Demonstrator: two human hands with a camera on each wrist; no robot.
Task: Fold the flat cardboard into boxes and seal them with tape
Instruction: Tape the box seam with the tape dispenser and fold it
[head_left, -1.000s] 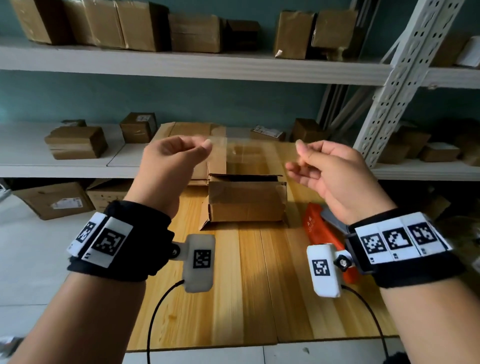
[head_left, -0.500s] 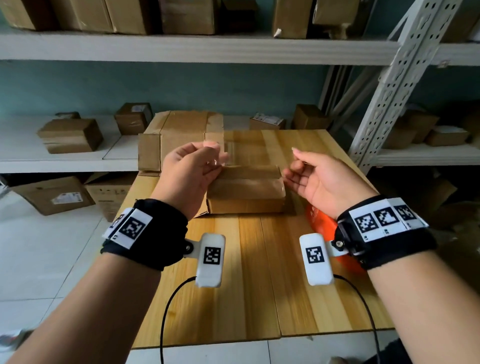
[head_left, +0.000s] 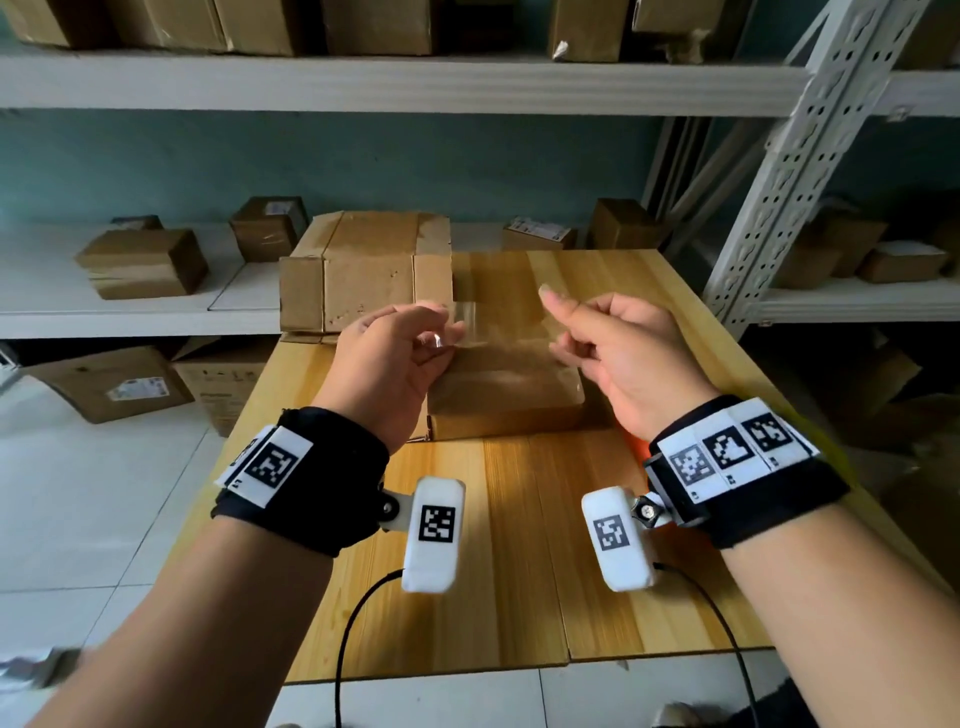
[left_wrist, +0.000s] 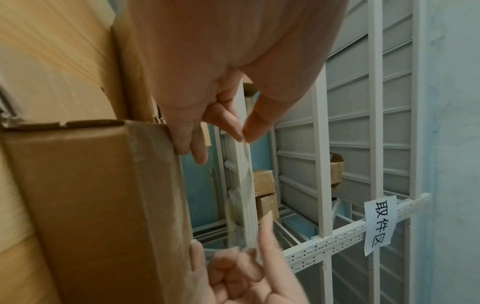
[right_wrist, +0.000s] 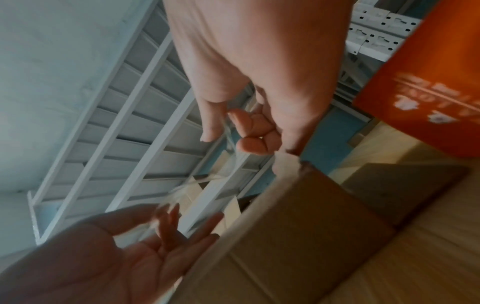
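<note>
A strip of clear tape (head_left: 498, 335) is stretched between my two hands just above a small folded cardboard box (head_left: 506, 400) in the middle of the wooden table (head_left: 519, 571). My left hand (head_left: 441, 340) pinches the strip's left end between thumb and forefinger, which the left wrist view shows clearly: left hand (left_wrist: 242, 136), tape (left_wrist: 245, 176). My right hand (head_left: 563, 343) pinches the right end with its fingers curled; right hand (right_wrist: 228, 131). The box (right_wrist: 298, 236) lies just under the hands with its top flaps down. A stack of flat cardboard (head_left: 371, 275) lies behind it.
An orange tape dispenser (right_wrist: 428, 72) lies on the table to the right, mostly hidden under my right wrist. White metal shelving (head_left: 769, 171) with several brown boxes surrounds the table at the back and right. Larger cartons (head_left: 109, 384) stand on the floor at left.
Both hands have come down and closer together with the tape strip, from above the box to just over its top. The view has tilted downward.
</note>
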